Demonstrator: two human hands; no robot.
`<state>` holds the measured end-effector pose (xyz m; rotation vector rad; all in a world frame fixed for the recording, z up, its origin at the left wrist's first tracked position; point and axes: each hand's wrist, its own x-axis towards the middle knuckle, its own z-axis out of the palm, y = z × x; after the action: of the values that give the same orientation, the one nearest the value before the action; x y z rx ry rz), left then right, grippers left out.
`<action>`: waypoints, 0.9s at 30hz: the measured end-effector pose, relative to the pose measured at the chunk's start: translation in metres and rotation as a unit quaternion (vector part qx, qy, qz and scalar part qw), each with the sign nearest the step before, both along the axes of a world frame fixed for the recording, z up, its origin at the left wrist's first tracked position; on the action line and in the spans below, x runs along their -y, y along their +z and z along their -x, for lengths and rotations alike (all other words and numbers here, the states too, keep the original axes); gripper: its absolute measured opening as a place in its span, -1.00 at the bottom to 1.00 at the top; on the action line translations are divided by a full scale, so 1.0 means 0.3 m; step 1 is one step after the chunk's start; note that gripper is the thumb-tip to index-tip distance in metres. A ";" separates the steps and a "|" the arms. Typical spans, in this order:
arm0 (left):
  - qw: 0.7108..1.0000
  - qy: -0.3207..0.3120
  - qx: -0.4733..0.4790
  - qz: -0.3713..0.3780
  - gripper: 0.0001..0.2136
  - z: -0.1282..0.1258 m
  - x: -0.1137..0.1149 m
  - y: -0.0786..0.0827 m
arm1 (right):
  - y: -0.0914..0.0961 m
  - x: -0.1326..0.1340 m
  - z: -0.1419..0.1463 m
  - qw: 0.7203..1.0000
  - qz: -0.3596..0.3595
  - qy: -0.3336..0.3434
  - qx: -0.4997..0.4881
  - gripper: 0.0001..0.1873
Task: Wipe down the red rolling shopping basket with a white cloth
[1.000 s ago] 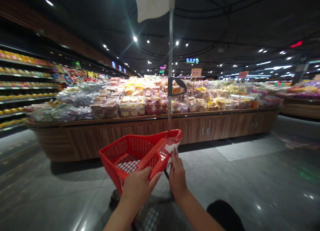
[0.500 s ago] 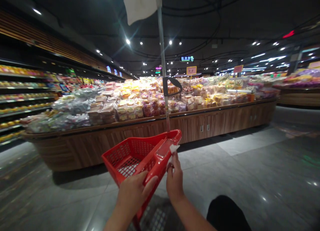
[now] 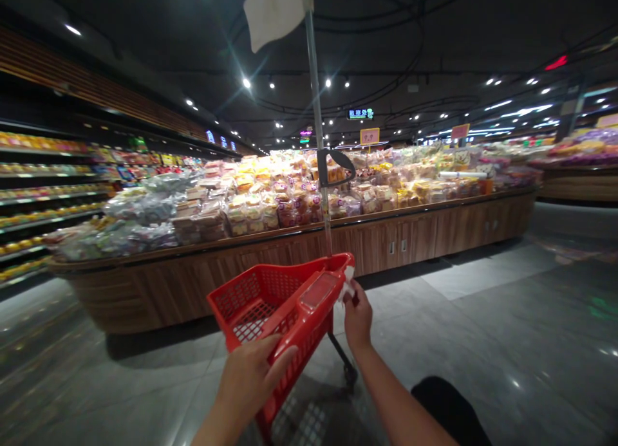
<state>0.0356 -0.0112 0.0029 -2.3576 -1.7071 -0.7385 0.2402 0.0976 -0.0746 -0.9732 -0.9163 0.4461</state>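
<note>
A red plastic shopping cart with latticed walls stands in front of me, its basket showing a grid floor. My left hand is wrapped over the near end of the cart's handle bar, thumb on the near side. At the handle's far right end, my right hand pinches a crumpled white tissue against the red plastic. A clear pole rises from the cart's far corner, bearing a white flag on top and a dark grey hook-shaped piece lower down.
Beyond the cart runs a long wood-panelled display counter heaped with packaged baked goods. Stocked shelves line the left side. Another display stands at far right. Grey tiled floor lies around the cart.
My right hand has moved slightly right and up along the handle's end with the tissue. The cart has shifted a little right in view, and a wheel shows beneath it. My left hand keeps its hold.
</note>
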 end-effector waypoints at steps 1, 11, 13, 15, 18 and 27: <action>1.000 -0.013 -0.001 0.015 -0.63 0.008 -0.001 0.000 | 0.004 -0.004 -0.019 1.000 0.003 -0.012 -0.017 -0.56; 0.996 0.040 -0.077 -0.019 -0.64 -0.044 0.033 0.062 | 0.031 0.056 -0.012 0.999 -0.016 -0.039 0.015 -0.79; 0.993 0.078 -0.080 0.021 -0.60 -0.099 0.035 0.069 | 0.017 0.109 0.034 1.000 -0.022 -0.001 -0.001 -0.77; 0.983 0.135 -0.105 0.071 -0.58 -0.143 0.034 0.071 | 0.004 0.151 0.061 0.998 -0.045 0.035 0.004 -0.76; 0.974 0.161 -0.131 0.093 -0.58 -0.172 0.034 0.075 | 0.005 0.151 0.039 0.997 -0.066 0.039 0.013 -0.79; 0.973 0.166 -0.122 0.104 -0.59 -0.178 0.055 0.106 | 0.044 0.164 0.010 0.996 0.005 0.084 0.014 -0.80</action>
<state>0.0890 -0.0276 0.0346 -2.0885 -2.0722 -0.2143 0.2373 0.0483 -0.0614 -0.9161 -1.0265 0.5812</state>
